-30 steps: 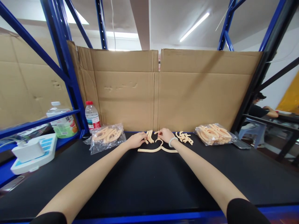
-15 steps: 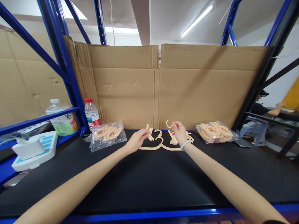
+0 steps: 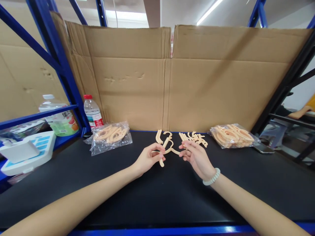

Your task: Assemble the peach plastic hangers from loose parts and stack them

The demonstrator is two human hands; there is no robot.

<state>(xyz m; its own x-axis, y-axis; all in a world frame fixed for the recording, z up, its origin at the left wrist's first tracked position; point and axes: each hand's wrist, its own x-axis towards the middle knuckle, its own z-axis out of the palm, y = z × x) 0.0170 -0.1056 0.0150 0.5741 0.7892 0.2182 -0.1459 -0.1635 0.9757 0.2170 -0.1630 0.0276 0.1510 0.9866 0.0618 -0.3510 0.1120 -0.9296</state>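
Note:
My left hand (image 3: 150, 156) is closed on a beige plastic hanger arm (image 3: 161, 163), whose ends show above and below the fingers. My right hand (image 3: 197, 157) pinches a hanger hook, mostly hidden by the fingers; only a beige bit shows at the fingertips. Between the hands, an assembled hanger (image 3: 175, 151) lies on the black table, partly covered by both hands. Behind it is a loose hook (image 3: 168, 133). A few loose arm pieces (image 3: 159, 136) lie beyond my left hand, and a pile of several hooks and arms (image 3: 197, 138) lies beyond my right.
Clear bags of beige parts lie at left (image 3: 110, 135) and right (image 3: 231, 135), with a phone (image 3: 263, 148) beside the right one. Bottles (image 3: 93, 111) and a white power strip (image 3: 29, 157) stand left. Cardboard (image 3: 133, 82) walls the back. Another person's arm (image 3: 299, 113) shows far right.
Both hands have drawn nearer to me and turned, with the arm piece and hook in their fingers. The view has tilted down and come closer to the table.

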